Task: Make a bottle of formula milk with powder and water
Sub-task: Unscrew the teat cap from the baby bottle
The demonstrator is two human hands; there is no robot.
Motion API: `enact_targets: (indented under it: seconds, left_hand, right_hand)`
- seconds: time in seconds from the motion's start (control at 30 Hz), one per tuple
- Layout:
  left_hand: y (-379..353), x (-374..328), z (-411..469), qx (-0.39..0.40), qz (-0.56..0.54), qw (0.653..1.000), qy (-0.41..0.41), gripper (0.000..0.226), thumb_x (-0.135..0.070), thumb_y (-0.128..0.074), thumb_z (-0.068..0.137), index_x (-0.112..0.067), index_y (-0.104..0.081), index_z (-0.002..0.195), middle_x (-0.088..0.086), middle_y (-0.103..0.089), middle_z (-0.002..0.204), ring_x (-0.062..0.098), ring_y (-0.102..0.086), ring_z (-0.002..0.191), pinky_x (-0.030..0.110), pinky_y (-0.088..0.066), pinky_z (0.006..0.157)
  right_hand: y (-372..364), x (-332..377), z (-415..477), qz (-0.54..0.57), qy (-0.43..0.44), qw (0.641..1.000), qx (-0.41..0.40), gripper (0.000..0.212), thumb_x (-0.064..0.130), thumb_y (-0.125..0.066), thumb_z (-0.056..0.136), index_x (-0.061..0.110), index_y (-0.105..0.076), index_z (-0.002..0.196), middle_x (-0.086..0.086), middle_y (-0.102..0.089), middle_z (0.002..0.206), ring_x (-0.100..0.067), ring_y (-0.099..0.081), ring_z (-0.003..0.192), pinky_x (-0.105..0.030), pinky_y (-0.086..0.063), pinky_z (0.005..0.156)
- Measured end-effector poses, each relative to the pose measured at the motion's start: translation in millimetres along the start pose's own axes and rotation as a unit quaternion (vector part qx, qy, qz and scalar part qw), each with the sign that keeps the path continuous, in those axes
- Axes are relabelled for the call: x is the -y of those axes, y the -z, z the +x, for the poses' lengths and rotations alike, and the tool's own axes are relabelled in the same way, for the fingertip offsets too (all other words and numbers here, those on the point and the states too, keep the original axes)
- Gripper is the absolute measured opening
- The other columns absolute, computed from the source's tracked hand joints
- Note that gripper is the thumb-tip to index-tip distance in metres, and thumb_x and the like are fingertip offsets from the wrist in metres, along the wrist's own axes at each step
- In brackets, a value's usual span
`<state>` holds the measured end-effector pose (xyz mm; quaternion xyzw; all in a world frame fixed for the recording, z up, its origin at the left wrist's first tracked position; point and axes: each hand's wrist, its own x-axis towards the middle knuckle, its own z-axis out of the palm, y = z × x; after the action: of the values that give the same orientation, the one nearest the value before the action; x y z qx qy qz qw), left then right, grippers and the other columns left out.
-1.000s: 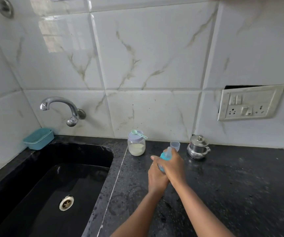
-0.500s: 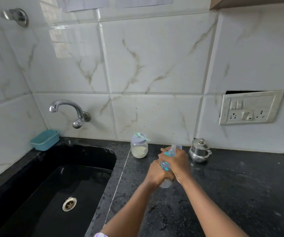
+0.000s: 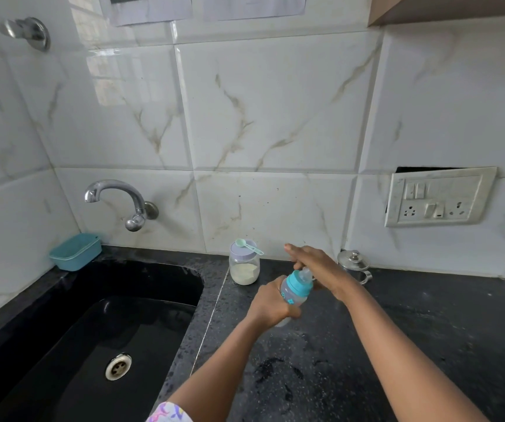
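**Feeding bottle in hand above the counter, teat ring fitted**

The feeding bottle (image 3: 294,289) is held tilted above the black counter (image 3: 412,345), just right of the sink (image 3: 92,330). Its body is gripped by the left hand (image 3: 271,304), with the fingers wrapped round it. The teal ring and teat are seated on its neck. The right hand (image 3: 316,266) is laid against the teat end; whether anything is pinched there cannot be told. Farther back, against the tiles, the powder jar (image 3: 244,269) is shown lidded and part filled, with the teal scoop (image 3: 246,244) laid on its lid. A lidded steel pot (image 3: 354,266) is set to the far right of the hands. The bottle's contents are largely hidden by the left hand, so progress is judged uncertain. The closed jar and resting scoop fit either a mix not yet begun or one already capped, with shaking left to do.
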<state>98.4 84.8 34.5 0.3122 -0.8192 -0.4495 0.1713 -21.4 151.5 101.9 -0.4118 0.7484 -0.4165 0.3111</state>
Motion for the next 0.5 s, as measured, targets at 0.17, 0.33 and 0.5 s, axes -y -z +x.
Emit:
enact_targets:
  seconds: [0.17, 0.33, 0.5]
  left_hand:
    - [-9.9, -4.1, 0.2, -0.008, 0.04, 0.999, -0.002, 0.049, -0.031, -0.069, 0.05, -0.022, -0.057, 0.096, 0.001, -0.07, 0.089, 0.021, -0.066, 0.078, 0.04, -0.056, 0.074]
    - [-12.8, -6.3, 1.3, -0.023, 0.041, 0.999, 0.004, 0.041, -0.03, -0.069, 0.05, -0.022, -0.059, 0.089, 0.003, -0.07, 0.087, 0.023, -0.066, 0.079, 0.042, -0.057, 0.075]
    - [-14.4, -3.7, 5.6, -0.033, 0.026, 0.999, 0.002, 0.051, -0.028, -0.072, 0.05, -0.022, -0.058, 0.099, 0.001, -0.069, 0.09, 0.021, -0.066, 0.082, 0.039, -0.056, 0.076]
  right_hand:
    - [-3.3, 11.9, -2.3, -0.29, -0.021, 0.956, -0.037, 0.06, 0.071, -0.054, 0.075, 0.012, -0.059, 0.087, -0.006, -0.061, 0.09, -0.022, -0.06, 0.08, -0.03, -0.045, 0.065]
    - [1.6, 15.3, -6.2, -0.277, -0.097, 0.956, 0.003, 0.05, 0.057, -0.061, 0.078, 0.008, -0.058, 0.079, -0.01, -0.062, 0.072, -0.025, -0.065, 0.055, -0.03, -0.057, 0.061]
    - [3.7, 17.9, -3.8, -0.275, -0.074, 0.958, 0.025, 0.042, 0.043, -0.063, 0.085, 0.002, -0.057, 0.086, -0.011, -0.059, 0.068, -0.021, -0.059, 0.049, -0.023, -0.048, 0.046]
